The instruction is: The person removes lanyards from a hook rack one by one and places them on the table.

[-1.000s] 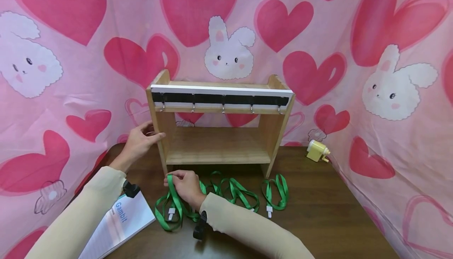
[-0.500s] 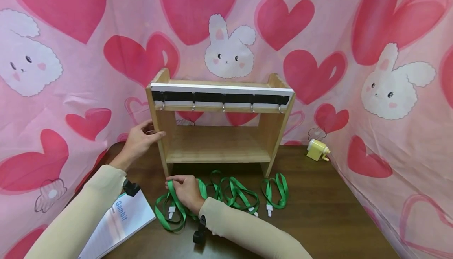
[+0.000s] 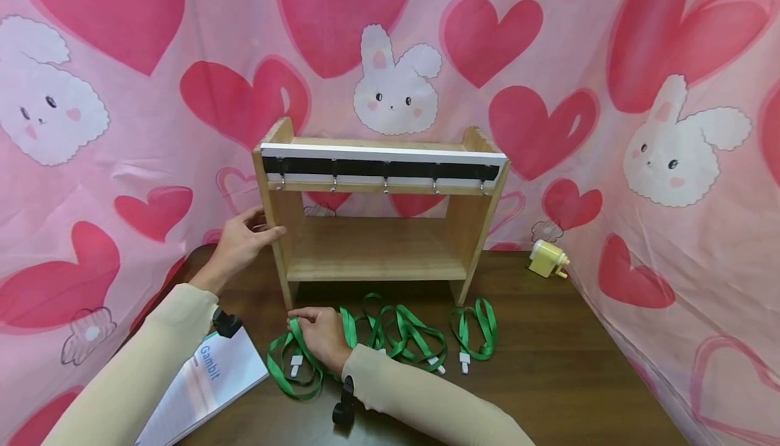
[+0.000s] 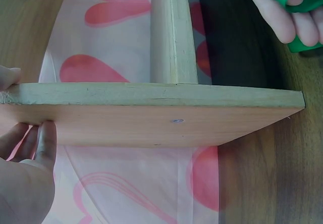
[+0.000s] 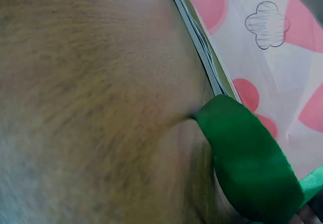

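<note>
A small wooden shelf [image 3: 374, 246] with a black-and-white hook rail [image 3: 382, 169] stands at the back of the brown table [image 3: 567, 365]. My left hand [image 3: 242, 241] grips the shelf's left side panel [image 4: 151, 115], thumb at the front edge. Several green lanyards [image 3: 405, 331] lie tangled in front of the shelf. My right hand [image 3: 319, 335] pinches the leftmost green lanyard [image 3: 291, 366] just above the tabletop; the same green strap [image 5: 247, 163] fills the right wrist view.
A white booklet [image 3: 204, 385] lies at the table's front left. A yellow pencil sharpener [image 3: 546, 259] sits at the back right. One lanyard loop [image 3: 475, 338] lies apart to the right. Pink heart-and-bunny cloth [image 3: 670, 128] hangs all around.
My right hand with the lanyard has shifted slightly back and lower, closer to the table. The left hand stays on the shelf.
</note>
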A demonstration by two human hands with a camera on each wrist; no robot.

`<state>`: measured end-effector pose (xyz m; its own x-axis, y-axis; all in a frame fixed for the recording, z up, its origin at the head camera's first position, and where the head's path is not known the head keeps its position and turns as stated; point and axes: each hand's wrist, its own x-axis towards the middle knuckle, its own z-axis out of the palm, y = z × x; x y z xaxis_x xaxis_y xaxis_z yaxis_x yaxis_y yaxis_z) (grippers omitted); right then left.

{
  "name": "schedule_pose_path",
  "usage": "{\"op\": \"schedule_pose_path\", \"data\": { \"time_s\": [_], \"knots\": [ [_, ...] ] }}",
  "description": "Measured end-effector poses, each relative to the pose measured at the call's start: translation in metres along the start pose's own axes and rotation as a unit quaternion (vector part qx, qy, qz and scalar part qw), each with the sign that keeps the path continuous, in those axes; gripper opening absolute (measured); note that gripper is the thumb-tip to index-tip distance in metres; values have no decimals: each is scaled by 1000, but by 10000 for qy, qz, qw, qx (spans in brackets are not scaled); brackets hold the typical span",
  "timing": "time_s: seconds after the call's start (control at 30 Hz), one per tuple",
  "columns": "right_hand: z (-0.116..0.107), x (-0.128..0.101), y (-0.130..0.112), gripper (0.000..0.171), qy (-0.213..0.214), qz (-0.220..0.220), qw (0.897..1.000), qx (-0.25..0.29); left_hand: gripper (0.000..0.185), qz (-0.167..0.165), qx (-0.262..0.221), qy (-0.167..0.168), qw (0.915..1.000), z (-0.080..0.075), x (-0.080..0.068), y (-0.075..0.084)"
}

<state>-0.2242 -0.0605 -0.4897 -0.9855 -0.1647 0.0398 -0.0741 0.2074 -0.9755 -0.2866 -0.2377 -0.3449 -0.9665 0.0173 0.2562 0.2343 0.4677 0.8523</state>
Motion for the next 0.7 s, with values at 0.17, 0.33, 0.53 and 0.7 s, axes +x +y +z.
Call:
{"op": "schedule_pose_path", "data": {
  "time_s": [0.17, 0.33, 0.53, 0.7],
  "knots": [
    [0, -2, 2, 18, 99, -133, 9993, -347, 73, -21, -31, -32, 10000, 0, 0, 0],
    [1, -4, 2, 17, 99, -274, 9981, -538, 74, -87, -39, -31, 9999, 0, 0, -1],
    [1, -5, 0, 17, 64, -260, 9984, -490, 73, -53, -49, -12, 10000, -1, 1, 0],
    [1, -7, -1, 18, 28, -209, 9984, -525, 73, -73, -22, -29, 10000, -1, -1, 1]
  ]
}}
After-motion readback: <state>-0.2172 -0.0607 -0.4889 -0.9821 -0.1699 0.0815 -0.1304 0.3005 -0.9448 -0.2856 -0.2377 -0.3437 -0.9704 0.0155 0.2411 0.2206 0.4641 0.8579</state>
